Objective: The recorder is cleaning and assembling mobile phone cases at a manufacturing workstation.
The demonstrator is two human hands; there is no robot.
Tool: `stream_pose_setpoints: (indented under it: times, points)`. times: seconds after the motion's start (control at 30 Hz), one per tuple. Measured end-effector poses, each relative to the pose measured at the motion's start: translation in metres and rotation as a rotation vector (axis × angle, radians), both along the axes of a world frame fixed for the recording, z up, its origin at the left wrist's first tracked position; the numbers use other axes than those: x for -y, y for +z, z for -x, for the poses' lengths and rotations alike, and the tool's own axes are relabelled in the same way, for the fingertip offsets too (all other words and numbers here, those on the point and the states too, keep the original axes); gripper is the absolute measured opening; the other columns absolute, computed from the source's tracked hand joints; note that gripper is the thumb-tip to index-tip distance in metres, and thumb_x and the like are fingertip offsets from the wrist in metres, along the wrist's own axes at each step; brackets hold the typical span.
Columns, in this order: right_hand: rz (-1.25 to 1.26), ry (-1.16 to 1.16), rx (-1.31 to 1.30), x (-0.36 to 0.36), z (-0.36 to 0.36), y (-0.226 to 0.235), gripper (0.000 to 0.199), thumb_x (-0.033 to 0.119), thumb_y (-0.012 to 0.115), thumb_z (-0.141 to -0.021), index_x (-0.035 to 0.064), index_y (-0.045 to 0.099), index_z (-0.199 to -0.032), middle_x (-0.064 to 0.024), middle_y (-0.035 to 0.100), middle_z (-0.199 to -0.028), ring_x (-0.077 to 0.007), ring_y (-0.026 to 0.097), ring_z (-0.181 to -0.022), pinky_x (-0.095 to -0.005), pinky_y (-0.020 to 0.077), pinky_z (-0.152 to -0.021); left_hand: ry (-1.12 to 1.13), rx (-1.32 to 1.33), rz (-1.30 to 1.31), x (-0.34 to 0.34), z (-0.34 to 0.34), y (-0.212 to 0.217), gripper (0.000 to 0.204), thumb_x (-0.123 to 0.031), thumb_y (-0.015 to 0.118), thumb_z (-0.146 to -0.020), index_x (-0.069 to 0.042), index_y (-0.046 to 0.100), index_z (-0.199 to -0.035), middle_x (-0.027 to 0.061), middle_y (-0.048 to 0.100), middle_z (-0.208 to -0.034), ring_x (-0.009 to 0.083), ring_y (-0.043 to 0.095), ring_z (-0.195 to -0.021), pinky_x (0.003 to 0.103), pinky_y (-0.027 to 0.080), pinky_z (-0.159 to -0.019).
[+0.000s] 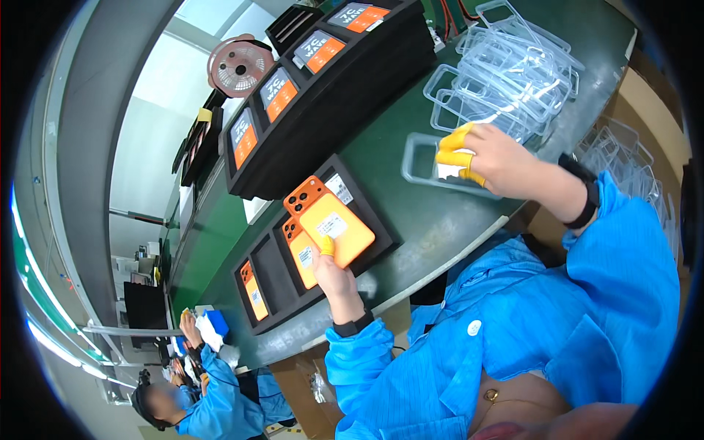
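My left hand [334,270], with a yellow finger cot on the thumb, holds an orange phone [328,220] back side up, just above a black foam tray [378,220]. Two more orange phones [301,253] [254,291] lie in that tray's slots. My right hand [493,158], with yellow cots on its fingers, rests on a clear phone case [422,155] lying on the green table [433,220]. A heap of clear cases [513,70] sits just beyond it.
A stack of black trays [345,95] holding phones screen up stands at the back of the table. A small pink fan [240,66] is behind it. More clear cases [623,147] lie in a box at the right. Another person in a blue coat [213,396] works at lower left.
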State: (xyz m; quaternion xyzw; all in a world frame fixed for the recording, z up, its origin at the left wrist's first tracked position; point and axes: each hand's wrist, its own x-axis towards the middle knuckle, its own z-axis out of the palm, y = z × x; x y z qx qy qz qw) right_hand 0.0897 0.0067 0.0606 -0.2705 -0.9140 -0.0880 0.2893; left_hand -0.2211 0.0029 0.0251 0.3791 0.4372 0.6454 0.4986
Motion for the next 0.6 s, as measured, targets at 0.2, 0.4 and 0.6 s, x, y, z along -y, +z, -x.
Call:
stream_pose_setpoints:
  times: [0.2, 0.4, 0.6]
  points:
    - [0.368, -0.695, -0.094, 0.023, 0.023, -0.056, 0.042, 0.028, 0.063, -0.068, -0.0008, 0.053, -0.096, -0.0137, 0.046, -0.097, -0.0282, 0.043, -0.091, -0.0346, 0.0414, -0.074, -0.109, 0.004, -0.127, 0.025, -0.025, 0.007, 0.038, -0.015, 0.044, -0.086, 0.001, 0.036, -0.119, 0.0083, 0.050, -0.108, 0.0174, 0.050, -0.098, 0.028, 0.042, -0.082]
    - [0.497, -0.306, 0.032, 0.026, 0.014, -0.046, 0.035, 0.025, 0.063, -0.067, 0.0013, 0.055, -0.092, -0.0114, 0.047, -0.093, -0.0268, 0.046, -0.088, -0.0341, 0.0423, -0.072, -0.192, 0.064, -0.122, 0.037, -0.050, 0.010, 0.037, -0.017, 0.046, -0.085, 0.001, 0.038, -0.117, 0.0090, 0.050, -0.108, 0.0172, 0.052, -0.096, 0.028, 0.042, -0.082]
    - [0.858, -0.108, -0.349, 0.027, 0.026, -0.018, 0.047, 0.029, 0.058, -0.075, -0.0010, 0.045, -0.109, -0.0150, 0.049, -0.098, -0.0272, 0.048, -0.093, -0.0345, 0.0408, -0.079, -0.362, 0.039, -0.171, 0.039, -0.078, 0.010, 0.041, -0.018, 0.045, -0.085, 0.001, 0.035, -0.120, 0.0102, 0.049, -0.112, 0.0197, 0.050, -0.101, 0.030, 0.039, -0.086]
